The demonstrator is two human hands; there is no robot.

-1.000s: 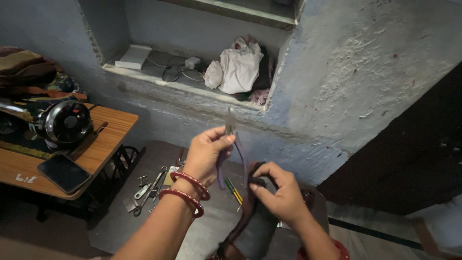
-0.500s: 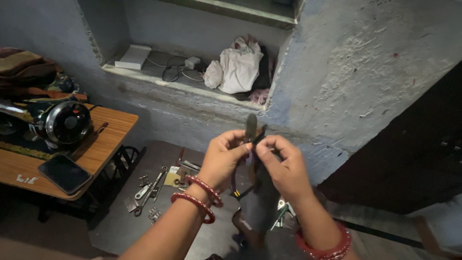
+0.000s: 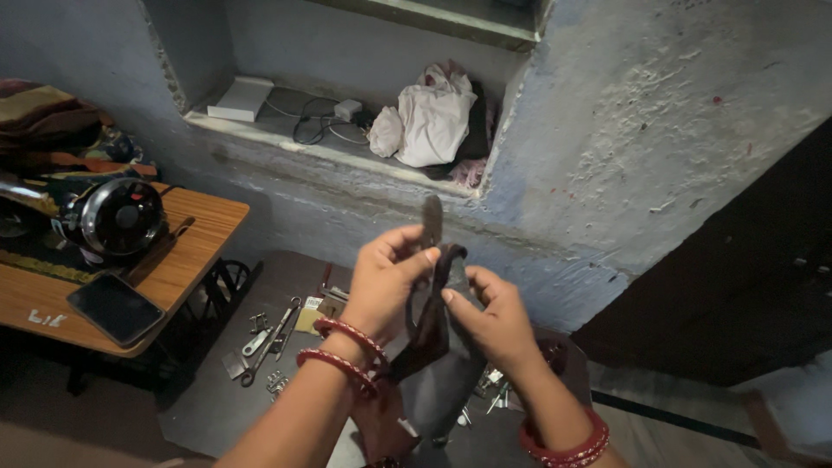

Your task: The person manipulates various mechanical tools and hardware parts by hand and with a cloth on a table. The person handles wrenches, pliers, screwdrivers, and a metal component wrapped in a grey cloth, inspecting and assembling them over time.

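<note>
The left hand pinched a slim metal tool upright, while the right hand gripped a dark strap. Both were raised above a low table strewn with wrenches.

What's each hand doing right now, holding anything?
Left hand: closed, fingers pinching a flat grey metal tool upright.
Right hand: closed on the dark curved strap piece, beside the tool.
</note>
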